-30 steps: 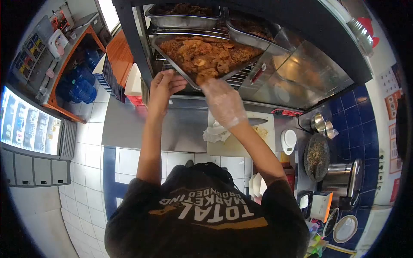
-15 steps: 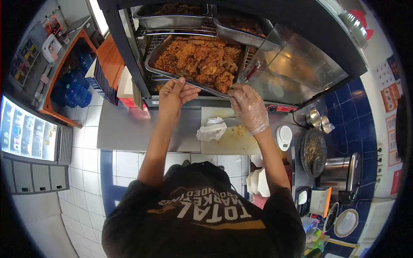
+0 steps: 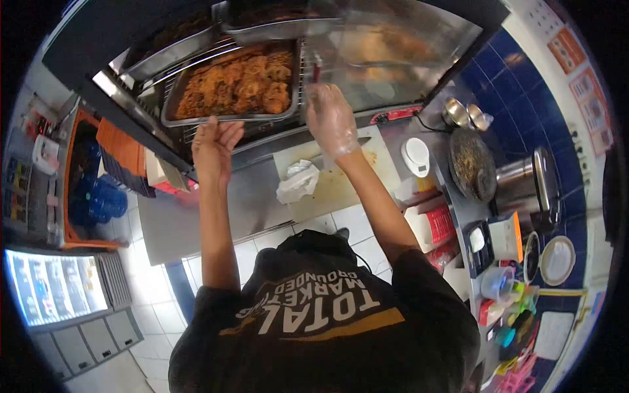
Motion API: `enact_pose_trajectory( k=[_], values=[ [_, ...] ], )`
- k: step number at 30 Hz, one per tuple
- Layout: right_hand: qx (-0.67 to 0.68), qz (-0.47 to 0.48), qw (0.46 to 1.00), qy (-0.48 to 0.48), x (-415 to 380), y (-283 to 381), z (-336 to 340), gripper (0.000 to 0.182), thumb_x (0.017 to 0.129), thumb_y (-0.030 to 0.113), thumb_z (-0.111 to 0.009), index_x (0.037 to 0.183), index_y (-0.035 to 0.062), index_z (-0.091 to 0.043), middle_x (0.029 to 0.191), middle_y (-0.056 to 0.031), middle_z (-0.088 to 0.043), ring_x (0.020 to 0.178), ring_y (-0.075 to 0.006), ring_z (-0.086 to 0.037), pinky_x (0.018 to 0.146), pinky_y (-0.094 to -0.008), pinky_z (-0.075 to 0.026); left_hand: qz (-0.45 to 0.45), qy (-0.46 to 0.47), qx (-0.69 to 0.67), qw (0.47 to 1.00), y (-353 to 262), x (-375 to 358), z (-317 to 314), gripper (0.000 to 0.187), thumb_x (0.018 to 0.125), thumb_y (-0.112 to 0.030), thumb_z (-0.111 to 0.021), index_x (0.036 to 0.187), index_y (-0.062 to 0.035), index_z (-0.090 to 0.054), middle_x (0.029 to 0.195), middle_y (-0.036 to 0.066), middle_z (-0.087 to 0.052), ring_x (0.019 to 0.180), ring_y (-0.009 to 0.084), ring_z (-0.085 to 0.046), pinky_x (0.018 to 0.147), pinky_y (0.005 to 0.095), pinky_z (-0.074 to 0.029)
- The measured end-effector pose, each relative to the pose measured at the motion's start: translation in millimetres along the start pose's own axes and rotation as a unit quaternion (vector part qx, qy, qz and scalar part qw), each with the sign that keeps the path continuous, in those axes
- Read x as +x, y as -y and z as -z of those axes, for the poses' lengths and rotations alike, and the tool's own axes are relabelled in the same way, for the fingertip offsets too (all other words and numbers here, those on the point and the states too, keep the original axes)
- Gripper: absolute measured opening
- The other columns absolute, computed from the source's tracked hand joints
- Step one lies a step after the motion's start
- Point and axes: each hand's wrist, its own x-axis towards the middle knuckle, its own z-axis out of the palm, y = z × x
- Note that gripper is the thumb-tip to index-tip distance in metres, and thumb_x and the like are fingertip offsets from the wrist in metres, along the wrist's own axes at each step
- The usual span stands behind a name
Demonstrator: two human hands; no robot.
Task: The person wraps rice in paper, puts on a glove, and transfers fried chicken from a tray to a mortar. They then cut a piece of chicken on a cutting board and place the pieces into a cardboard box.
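Tray (image 3: 268,118) at eleven o'clock, apparently being seated: left hand (image 3: 217,147) at its rim, fingers parted; right hand (image 3: 331,121), grip indiscernible; next move probably calls for the glass door (image 3: 393,72).

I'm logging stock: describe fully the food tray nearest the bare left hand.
The tray looks metal, shallow and rectangular, with a thin rim. Browned, rough-coated pieces fill it. It lies on a wire rack inside the cabinet; the left hand meets or nearly meets its front rim.
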Motion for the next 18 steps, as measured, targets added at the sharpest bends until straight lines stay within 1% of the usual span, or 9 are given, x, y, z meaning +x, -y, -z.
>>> enact_pose_trajectory(
  k=[1,3,4,6,10,12,14,16,18],
  values=[
    [-0.004,-0.007,1.000,-0.005,7,-5,-5,0.011,0.080,0.008,-0.065,0.088,0.0035,-0.060,0.097,-0.0166,-0.061,0.090,-0.0370,-0.062,0.076,-0.0445,-0.052,0.005,0.000,-0.011,1.000,-1,0,0,0.018,0.097,-0.019,-0.056,0.086,-0.0044,-0.053,0.082,0.014,-0.067,0.082,0.0281,-0.070,0.069,0.0347,-0.061],
    [-0.021,-0.079,0.996,-0.028,23,-11,-9,0.010,0.081,0.011,-0.065,0.083,0.0047,-0.058,0.090,-0.0173,-0.063,0.085,-0.0374,-0.062,0.073,-0.0452,-0.051,0.006,-0.002,-0.015,1.000,-2,-1,-2,0.018,0.097,-0.020,-0.055,0.087,-0.0046,-0.053,0.082,0.014,-0.066,0.082,0.0286,-0.070,0.069,0.0359,-0.061],
    [-0.022,-0.081,0.996,-0.032,25,-17,-9,0.010,0.081,0.011,-0.065,0.083,0.0047,-0.058,0.090,-0.0173,-0.063,0.085,-0.0374,-0.062,0.073,-0.0452,-0.051,0.007,0.003,-0.014,1.000,0,-2,-4,0.018,0.097,-0.020,-0.055,0.087,-0.0046,-0.053,0.082,0.014,-0.066,0.082,0.0286,-0.070,0.069,0.0359,-0.061],
    [-0.026,-0.085,0.994,-0.057,31,-18,-14,0.019,0.081,0.018,-0.070,0.080,0.0044,-0.056,0.076,-0.0167,-0.062,0.076,-0.0380,-0.062,0.068,-0.0458,-0.050,-0.001,-0.011,-0.005,1.000,-2,-5,-6,0.018,0.097,-0.019,-0.055,0.087,-0.0043,-0.052,0.081,0.014,-0.066,0.081,0.0291,-0.070,0.069,0.0362,-0.061],
    [-0.006,-0.085,0.995,-0.056,32,-22,-5,0.020,0.080,0.019,-0.071,0.077,0.0048,-0.057,0.076,-0.0171,-0.063,0.077,-0.0383,-0.062,0.068,-0.0453,-0.050,-0.003,-0.025,0.001,1.000,-2,-22,-5,0.018,0.098,-0.020,-0.054,0.088,-0.0048,-0.051,0.081,0.014,-0.066,0.079,0.0292,-0.070,0.068,0.0362,-0.061],
    [-0.036,-0.099,0.993,-0.057,34,-25,1,0.017,0.079,0.018,-0.071,0.079,0.0050,-0.060,0.080,-0.0183,-0.064,0.078,-0.0386,-0.063,0.067,-0.0454,-0.050,-0.010,-0.030,-0.004,0.999,-2,-39,-7,0.020,0.098,-0.021,-0.054,0.088,-0.0049,-0.051,0.081,0.014,-0.066,0.079,0.0286,-0.070,0.067,0.0359,-0.060],
    [-0.056,-0.104,0.991,-0.064,33,-33,6,0.018,0.079,0.019,-0.071,0.079,0.0048,-0.060,0.080,-0.0180,-0.064,0.078,-0.0386,-0.063,0.067,-0.0454,-0.050,-0.007,-0.017,0.009,1.000,-5,-57,-9,0.022,0.098,-0.023,-0.055,0.087,-0.0046,-0.050,0.079,0.013,-0.065,0.078,0.0277,-0.070,0.067,0.0358,-0.059],
    [-0.077,-0.109,0.988,-0.072,34,-38,10,0.019,0.080,0.020,-0.071,0.079,0.0046,-0.060,0.079,-0.0176,-0.064,0.077,-0.0386,-0.063,0.067,-0.0455,-0.050,-0.011,-0.038,0.015,0.999,-4,-77,-9,0.021,0.098,-0.023,-0.054,0.088,-0.0049,-0.050,0.079,0.012,-0.064,0.077,0.0280,-0.070,0.068,0.0363,-0.059],
    [-0.106,-0.133,0.983,-0.072,35,-42,19,0.021,0.082,0.024,-0.069,0.081,0.0045,-0.061,0.079,-0.0171,-0.065,0.078,-0.0382,-0.064,0.068,-0.0455,-0.050,0.021,-0.035,-0.005,0.999,-1,-95,-9,0.014,0.099,-0.019,-0.051,0.100,-0.0050,-0.051,0.089,0.017,-0.066,0.080,0.0278,-0.070,0.071,0.0349,-0.059]
  ],
)
